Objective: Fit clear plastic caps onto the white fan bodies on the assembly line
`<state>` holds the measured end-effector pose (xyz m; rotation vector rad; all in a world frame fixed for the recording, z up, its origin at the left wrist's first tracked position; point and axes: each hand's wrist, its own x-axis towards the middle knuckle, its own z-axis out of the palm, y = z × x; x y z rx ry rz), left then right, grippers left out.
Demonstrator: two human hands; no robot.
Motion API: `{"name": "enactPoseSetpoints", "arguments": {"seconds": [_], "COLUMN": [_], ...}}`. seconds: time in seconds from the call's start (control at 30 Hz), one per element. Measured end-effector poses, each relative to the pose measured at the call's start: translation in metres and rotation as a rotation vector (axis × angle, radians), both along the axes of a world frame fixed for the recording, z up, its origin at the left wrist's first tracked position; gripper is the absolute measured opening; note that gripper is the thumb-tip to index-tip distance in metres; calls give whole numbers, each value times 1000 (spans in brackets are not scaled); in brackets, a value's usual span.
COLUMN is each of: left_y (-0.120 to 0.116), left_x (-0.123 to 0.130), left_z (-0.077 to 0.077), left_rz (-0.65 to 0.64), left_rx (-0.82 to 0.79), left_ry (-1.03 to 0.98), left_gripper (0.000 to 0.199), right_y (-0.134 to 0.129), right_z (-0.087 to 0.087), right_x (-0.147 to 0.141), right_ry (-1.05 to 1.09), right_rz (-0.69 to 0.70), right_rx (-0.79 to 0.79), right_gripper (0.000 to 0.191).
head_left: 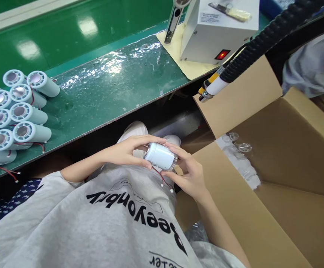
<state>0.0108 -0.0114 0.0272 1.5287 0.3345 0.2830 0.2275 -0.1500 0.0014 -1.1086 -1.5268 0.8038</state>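
Above my lap, both hands are closed around a light-blue cylinder with thin wires (161, 156), which looks like a wrapped battery pack. My left hand (125, 150) grips its left end between thumb and fingers. At the other end, my right hand (188, 172) pinches around a clear plastic piece (175, 160) fitted there. Red and dark wires with small white connectors (166, 183) hang below the cylinder. Many similar light-blue cylinders (29, 132) lie stacked on the green bench at the left, with round metal faces and white spoked rings showing.
A green workbench (103, 100) runs along the front. On it stands a white machine (220, 35) with a lit red switch. A black corrugated hose with a nozzle (251, 48) hangs over an open cardboard box (292, 149) holding clear plastic pieces (244, 147). Another person's sleeve (309, 67) shows at right.
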Motion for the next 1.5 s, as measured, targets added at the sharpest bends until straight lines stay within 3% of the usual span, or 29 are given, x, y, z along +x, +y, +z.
{"name": "enactPoseSetpoints", "arguments": {"seconds": [0.23,0.4,0.57,0.67,0.77,1.17,1.33,1.5], "left_y": [-5,-4,0,1,1,-7,-7,-7], "left_x": [-2,-5,-8,-7,-6,-7,-7,-10], "left_z": [-4,-4,-11,-12,-11,-6,-11,-16], "left_rz": [38,51,141,132,109,67,88,56], "left_rx": [-31,73,355,554,644,559,529,508], "left_ry": [-3,-42,-188,-263,-289,-280,-273,-274], "left_gripper": [63,62,51,42,34,19,40,31], "right_y": [-4,-8,-12,-13,-14,-13,-12,-11], "right_z": [-2,0,0,-2,-4,-3,0,0], "right_x": [-2,2,5,5,5,3,3,4], "right_ry": [-141,52,134,149,226,303,262,241], "right_rz": [-77,-74,-125,-117,-115,-143,-152,-140], "right_rx": [125,-65,-49,-10,-56,-138,-125,-131], "right_gripper": [71,64,64,67,66,62,63,62]}}
